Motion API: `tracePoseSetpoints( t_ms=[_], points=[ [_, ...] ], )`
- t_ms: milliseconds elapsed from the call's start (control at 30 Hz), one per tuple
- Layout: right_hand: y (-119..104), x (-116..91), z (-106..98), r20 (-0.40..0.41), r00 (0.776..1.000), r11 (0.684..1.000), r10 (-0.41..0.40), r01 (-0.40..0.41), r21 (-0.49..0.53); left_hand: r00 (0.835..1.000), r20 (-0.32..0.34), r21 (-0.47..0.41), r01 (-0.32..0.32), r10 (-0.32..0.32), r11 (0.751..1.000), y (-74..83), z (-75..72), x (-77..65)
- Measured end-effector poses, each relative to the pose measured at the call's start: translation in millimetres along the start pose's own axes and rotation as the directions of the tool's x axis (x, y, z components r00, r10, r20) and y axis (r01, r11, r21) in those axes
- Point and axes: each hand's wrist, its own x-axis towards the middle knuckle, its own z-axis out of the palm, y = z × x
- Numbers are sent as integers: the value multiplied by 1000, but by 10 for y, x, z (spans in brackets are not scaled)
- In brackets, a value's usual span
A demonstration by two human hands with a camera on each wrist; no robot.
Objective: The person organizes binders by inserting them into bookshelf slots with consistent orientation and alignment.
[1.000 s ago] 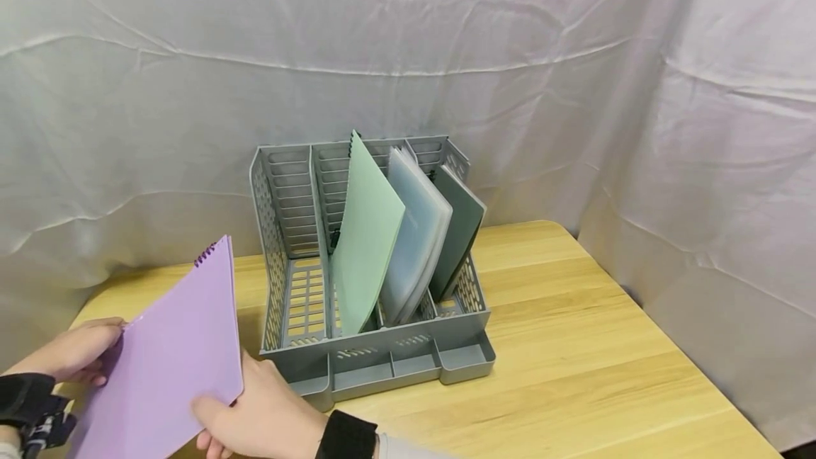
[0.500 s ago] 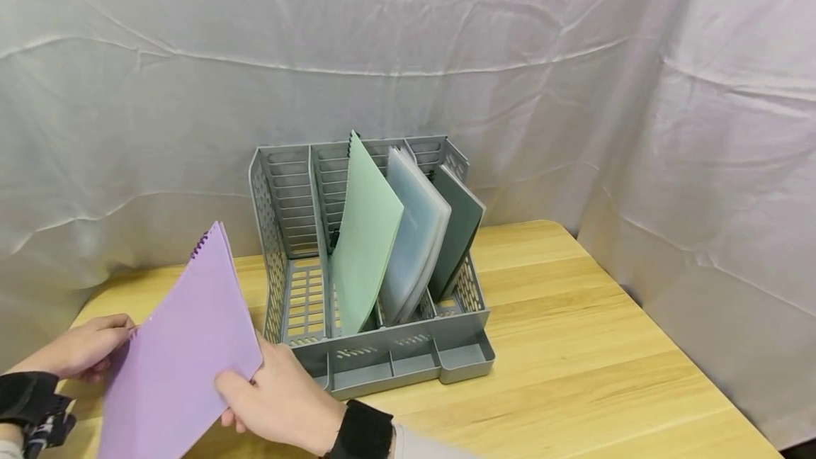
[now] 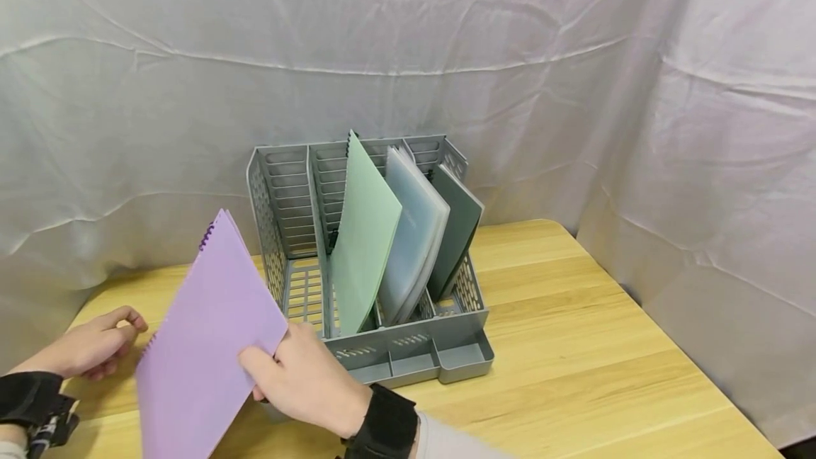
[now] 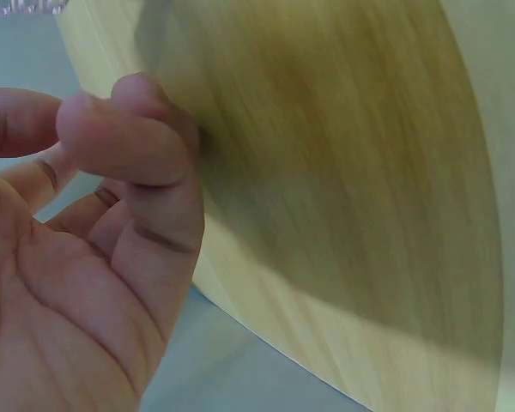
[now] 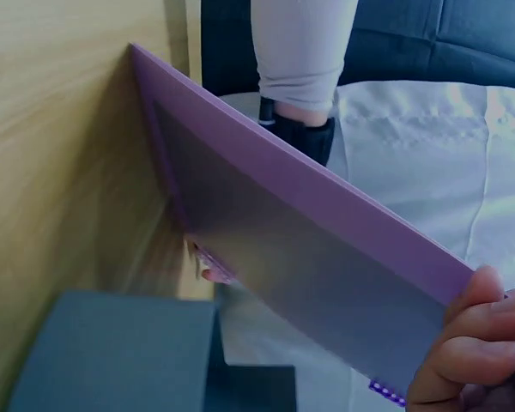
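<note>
A purple spiral notebook [image 3: 210, 338] stands tilted at the left of the head view, its coil along the left edge. My right hand [image 3: 309, 374] pinches its right edge between thumb and fingers; in the right wrist view the fingertips [image 5: 476, 360] curl over that edge. My left hand [image 3: 102, 346] is apart from the coil, low over the table. In the left wrist view this hand [image 4: 94, 232] has loosely bent fingers and holds nothing. Right of the notebook stands a grey desk file organizer [image 3: 446, 328], its leftmost slot holding nothing.
Inside the organizer lean a light green notebook [image 3: 366, 239], a translucent bluish folder [image 3: 411, 229] and a dark green notebook [image 3: 455, 222]. Small trays [image 3: 462, 358] run along its front. The wooden table [image 3: 574, 346] extends right, with grey curtains [image 3: 408, 34] behind.
The purple notebook has moved right and up with my right hand toward the organizer. My left hand has let go of its coil edge and is now apart from it.
</note>
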Motion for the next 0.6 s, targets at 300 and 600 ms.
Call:
tracePoseSetpoints(
  t_ms=[300,600],
  points=[
    [-30,-40,-172,-32,998,998,-52,51,-45,998,-27,19,-53,53,998,105,90,7],
    [-87,-114,-325,-51,991,982,-128,119,-149,998,-22,36,-52,53,998,180,142,-4]
  ],
)
